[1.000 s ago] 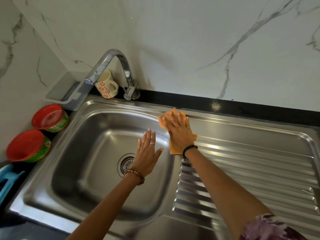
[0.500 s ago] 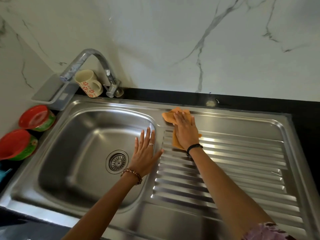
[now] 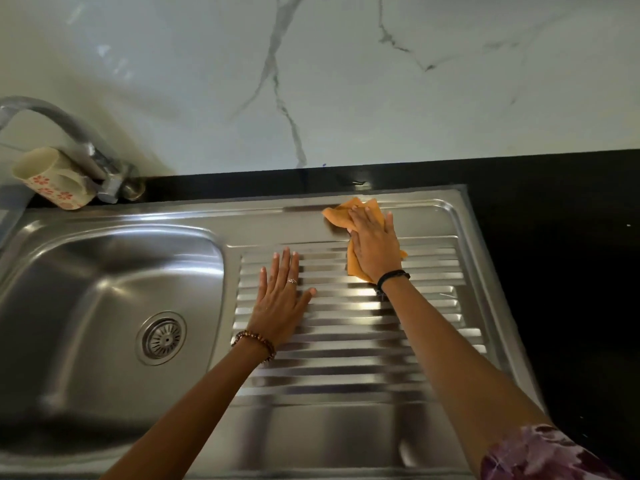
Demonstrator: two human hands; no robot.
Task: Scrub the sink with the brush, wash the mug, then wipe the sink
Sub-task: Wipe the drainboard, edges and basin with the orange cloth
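The steel sink (image 3: 114,244) has its basin at the left and a ribbed drainboard (image 3: 349,344) at the right. My right hand (image 3: 375,247) presses flat on an orange cloth (image 3: 341,214) at the far end of the drainboard. My left hand (image 3: 280,303) lies flat and empty on the ribs near the basin, fingers spread. A cream mug (image 3: 48,178) with red flowers stands behind the tap (image 3: 86,150) at the back left. No brush is in view.
A round drain (image 3: 162,337) sits in the basin floor. Black countertop (image 3: 554,271) runs behind and to the right of the sink. A white marble wall (image 3: 311,81) rises at the back.
My right hand has slid the cloth to the right along the back of the drainboard. My left hand moved from over the basin onto the ribs. The view has shifted right.
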